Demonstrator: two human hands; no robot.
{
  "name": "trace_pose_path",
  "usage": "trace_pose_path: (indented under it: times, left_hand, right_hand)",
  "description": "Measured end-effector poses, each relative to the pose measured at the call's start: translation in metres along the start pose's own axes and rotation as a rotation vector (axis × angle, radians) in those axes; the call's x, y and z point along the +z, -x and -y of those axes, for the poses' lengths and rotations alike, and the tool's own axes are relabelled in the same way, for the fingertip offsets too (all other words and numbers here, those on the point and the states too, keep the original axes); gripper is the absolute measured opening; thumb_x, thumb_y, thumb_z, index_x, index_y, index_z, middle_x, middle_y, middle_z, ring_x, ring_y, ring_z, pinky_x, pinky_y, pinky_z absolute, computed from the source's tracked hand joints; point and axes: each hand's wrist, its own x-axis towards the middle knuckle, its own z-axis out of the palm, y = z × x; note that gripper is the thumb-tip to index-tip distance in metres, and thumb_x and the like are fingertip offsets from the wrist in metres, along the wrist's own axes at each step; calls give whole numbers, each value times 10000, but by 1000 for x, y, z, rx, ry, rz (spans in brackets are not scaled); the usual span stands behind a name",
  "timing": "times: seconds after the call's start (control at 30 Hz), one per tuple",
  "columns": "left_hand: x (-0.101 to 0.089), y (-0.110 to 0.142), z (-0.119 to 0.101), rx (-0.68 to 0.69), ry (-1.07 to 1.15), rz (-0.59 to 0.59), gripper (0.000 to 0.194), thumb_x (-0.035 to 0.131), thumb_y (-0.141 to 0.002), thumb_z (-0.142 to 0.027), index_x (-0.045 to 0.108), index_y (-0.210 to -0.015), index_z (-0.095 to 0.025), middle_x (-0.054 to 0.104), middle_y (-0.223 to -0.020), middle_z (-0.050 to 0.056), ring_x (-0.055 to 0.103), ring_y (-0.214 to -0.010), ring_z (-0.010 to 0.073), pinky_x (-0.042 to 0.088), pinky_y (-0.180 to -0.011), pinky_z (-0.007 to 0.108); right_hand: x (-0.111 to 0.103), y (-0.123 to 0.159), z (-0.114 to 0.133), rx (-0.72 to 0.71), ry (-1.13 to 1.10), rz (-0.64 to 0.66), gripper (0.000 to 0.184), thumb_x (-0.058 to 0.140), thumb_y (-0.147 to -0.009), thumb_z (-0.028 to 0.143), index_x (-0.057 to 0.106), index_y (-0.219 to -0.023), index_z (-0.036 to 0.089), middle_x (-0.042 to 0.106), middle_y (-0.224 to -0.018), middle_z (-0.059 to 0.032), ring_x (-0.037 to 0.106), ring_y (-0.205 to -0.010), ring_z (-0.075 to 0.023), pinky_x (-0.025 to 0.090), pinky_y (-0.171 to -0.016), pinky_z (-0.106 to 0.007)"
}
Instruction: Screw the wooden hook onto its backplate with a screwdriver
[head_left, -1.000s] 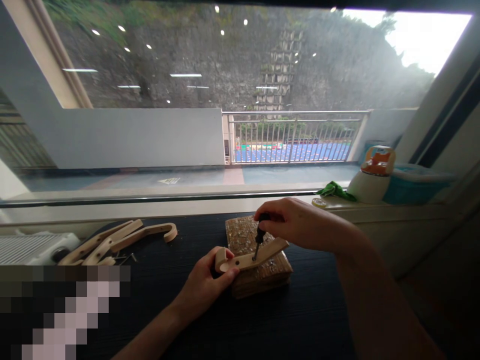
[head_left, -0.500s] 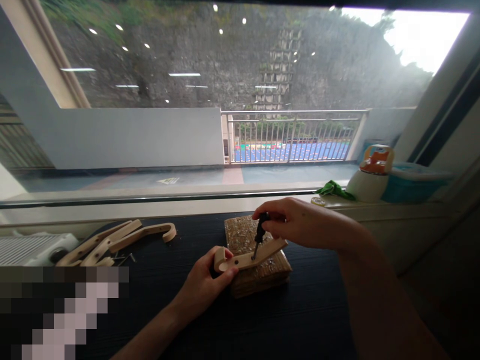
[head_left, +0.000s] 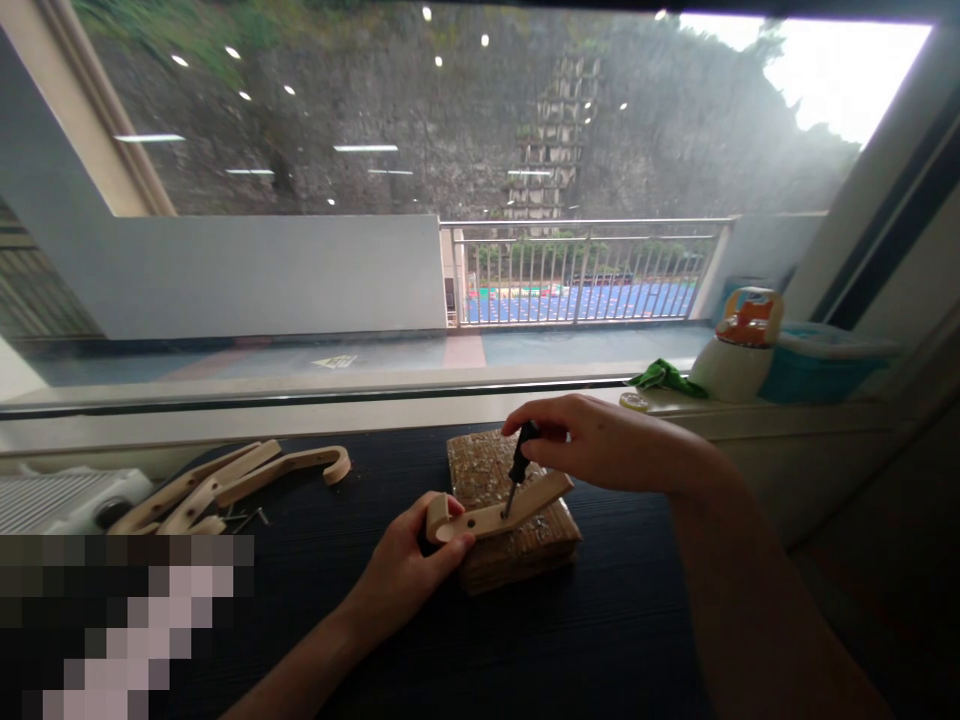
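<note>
My left hand (head_left: 420,548) grips the curled end of a pale wooden hook (head_left: 491,522), thumb on top and fingers round the far side. The hook lies over a brown, rough-topped block (head_left: 480,460), its straight end slanting up to the right. A dark hole shows in the wood near my thumb. My right hand (head_left: 574,438) is closed round the black handle of a screwdriver (head_left: 521,455). The shaft leans slightly, and its tip meets the hook at a second hole. Whether a screw sits under the tip is too small to tell.
Several similar wooden hooks (head_left: 225,485) lie at the left of the black table (head_left: 360,640), with loose screws (head_left: 251,518) beside them. A white ribbed object (head_left: 67,498) stands farther left. On the windowsill are a green cloth (head_left: 664,378), a white kettle-like container (head_left: 735,360) and a teal box (head_left: 817,365).
The whole view has shifted slightly. Both hands keep their grip, and the screwdriver tip stays at the same hole in the hook.
</note>
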Motion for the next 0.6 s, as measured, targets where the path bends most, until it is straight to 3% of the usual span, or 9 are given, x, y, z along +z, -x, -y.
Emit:
trace_pose_path:
  times: [0.33,0.6]
  left_hand:
    - [0,0,-2,-20,-3,13,191,571,-773,-359,556,-868,-194,585,-744,-21,526,-691,153,411,-640,223]
    - [1,0,3,-7,-5,15,193,574,-776,-356,554,-874,-191,578,-754,-20,523,-700,151,408,-648,224]
  right_hand:
    - [2,0,-3,20,-17,-2,248,455,-829,322,655,-856,176,641,-720,-24,528,-600,-113,333,-503,-235]
    - [-4,4,-3,17,-43,58,244,466,-832,299,624,-1004,230,647,-717,11,545,-593,-102,364,-517,-214]
